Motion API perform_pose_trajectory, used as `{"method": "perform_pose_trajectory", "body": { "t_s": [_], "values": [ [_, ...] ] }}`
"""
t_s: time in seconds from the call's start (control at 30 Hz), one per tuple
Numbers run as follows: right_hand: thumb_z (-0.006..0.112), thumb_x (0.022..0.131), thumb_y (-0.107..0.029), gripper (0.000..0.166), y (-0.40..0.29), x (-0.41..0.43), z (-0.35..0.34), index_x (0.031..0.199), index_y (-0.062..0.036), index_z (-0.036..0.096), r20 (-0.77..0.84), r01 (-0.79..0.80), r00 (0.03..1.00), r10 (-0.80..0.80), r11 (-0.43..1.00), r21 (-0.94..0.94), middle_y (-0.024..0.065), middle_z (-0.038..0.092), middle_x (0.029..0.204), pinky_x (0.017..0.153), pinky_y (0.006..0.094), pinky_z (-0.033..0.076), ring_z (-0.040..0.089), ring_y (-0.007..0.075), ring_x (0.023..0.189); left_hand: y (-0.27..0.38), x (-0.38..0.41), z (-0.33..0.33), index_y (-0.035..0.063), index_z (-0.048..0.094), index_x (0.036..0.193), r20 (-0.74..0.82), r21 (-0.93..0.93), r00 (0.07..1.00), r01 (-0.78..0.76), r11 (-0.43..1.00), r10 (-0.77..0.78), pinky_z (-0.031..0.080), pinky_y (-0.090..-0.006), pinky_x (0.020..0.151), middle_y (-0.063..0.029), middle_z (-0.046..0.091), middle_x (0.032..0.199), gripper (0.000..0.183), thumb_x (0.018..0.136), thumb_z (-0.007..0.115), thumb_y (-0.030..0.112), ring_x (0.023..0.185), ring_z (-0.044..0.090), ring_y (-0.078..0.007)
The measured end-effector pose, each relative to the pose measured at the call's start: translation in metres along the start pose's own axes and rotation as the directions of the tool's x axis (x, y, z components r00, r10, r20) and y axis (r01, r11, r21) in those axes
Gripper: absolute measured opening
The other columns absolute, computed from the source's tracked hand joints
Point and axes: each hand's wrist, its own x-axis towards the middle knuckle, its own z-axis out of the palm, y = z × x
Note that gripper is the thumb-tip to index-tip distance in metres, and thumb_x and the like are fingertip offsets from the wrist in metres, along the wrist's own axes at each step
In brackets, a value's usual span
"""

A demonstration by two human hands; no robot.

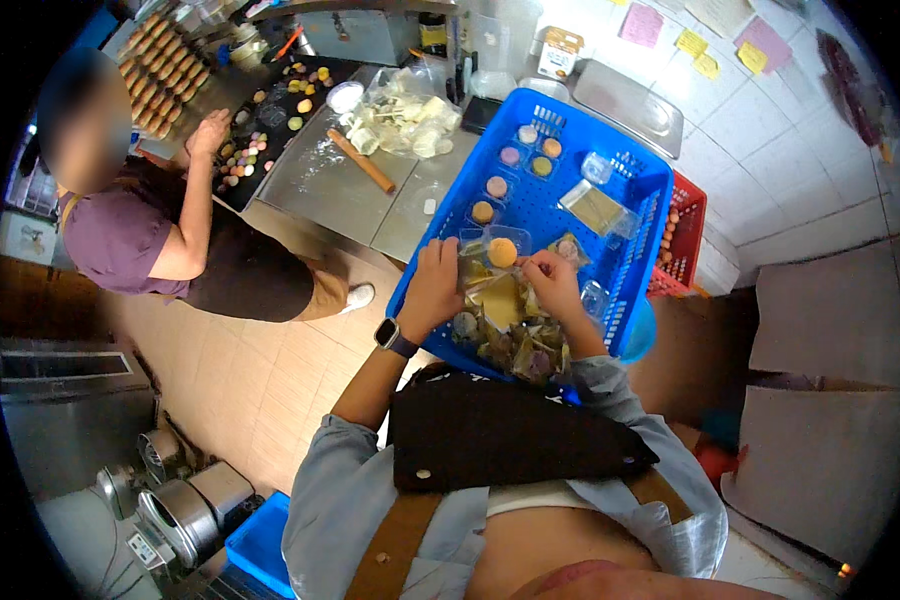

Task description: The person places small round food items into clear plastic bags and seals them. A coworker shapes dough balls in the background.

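Note:
Before me is a large blue plastic basket [487,161] with slotted walls. My left hand [436,289], with a watch on its wrist, is at the basket's left side, beside clear plastic packaging; its fingertips are partly hidden. An orange round pastry [502,253] sits in a clear plastic tray between my hands. My right hand [556,286] pinches the edge of the clear plastic packaging just right of that pastry. Below lie a stack of gold-tinted wrappers [499,300] and several bagged pastries [536,360]. A single bagged pastry [568,249] lies beyond my right fingers.
Farther in the basket are round pastries in clear trays [541,166] and a flat wrapper packet [592,206]. A red crate [679,240] stands right. On the steel counter [300,180] lie a rolling pin [361,160] and bagged dough-like pieces [405,116]. A co-worker [127,247] stands left, handling colored balls.

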Motion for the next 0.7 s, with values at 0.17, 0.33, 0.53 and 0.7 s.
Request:
{"method": "perform_pose_trajectory", "body": {
  "t_s": [0.17,0.33,0.53,0.7],
  "values": [
    [0.064,0.087,-0.019,0.020,-0.025,-0.035,-0.020,0.082,-0.0001,0.063,0.052,-0.072,0.995,0.087,0.968,-0.241,0.0109,0.068,0.080,0.061,0.0296,0.047,0.060,0.0126,0.068,0.013,-0.004,0.001,-0.0010,0.045,0.120,0.085,0.019,0.996,-0.036,0.999,0.035,0.046,-0.0449,0.083,-0.0195,0.047,0.104,0.064,0.061,0.066,-0.008,0.099,0.047,-0.0404],
    [0.065,0.086,-0.022,0.021,-0.027,-0.053,-0.033,0.082,-0.0010,0.064,0.123,0.036,0.992,0.004,0.946,-0.323,0.0134,0.062,0.072,0.058,0.0345,0.046,0.059,0.0178,0.061,0.021,-0.008,0.002,-0.0011,0.046,0.116,0.112,0.042,0.987,-0.123,0.992,0.117,0.046,-0.0442,0.079,-0.0190,0.047,0.102,0.058,0.061,0.062,-0.011,0.096,0.047,-0.0395],
    [0.065,0.086,-0.022,0.022,-0.027,-0.068,-0.033,0.082,-0.0010,0.064,0.109,0.059,0.994,-0.026,0.951,-0.305,0.0125,0.058,0.067,0.057,0.0339,0.045,0.055,0.0170,0.058,0.024,-0.012,0.004,-0.0017,0.047,0.116,0.072,0.084,0.984,-0.170,0.982,0.164,0.046,-0.0439,0.079,-0.0188,0.048,0.101,0.052,0.067,0.060,-0.010,0.096,0.048,-0.0388],
    [0.065,0.088,-0.020,0.022,-0.016,-0.073,-0.028,0.081,0.0002,0.065,0.065,-0.009,0.998,0.019,0.987,-0.159,0.0064,0.060,0.068,0.058,0.0301,0.044,0.054,0.0116,0.062,0.035,-0.016,0.008,-0.0023,0.047,0.118,0.092,0.084,0.982,-0.173,0.981,0.166,0.047,-0.0432,0.078,-0.0192,0.049,0.101,0.048,0.072,0.058,-0.008,0.095,0.048,-0.0378]
  ]
}}
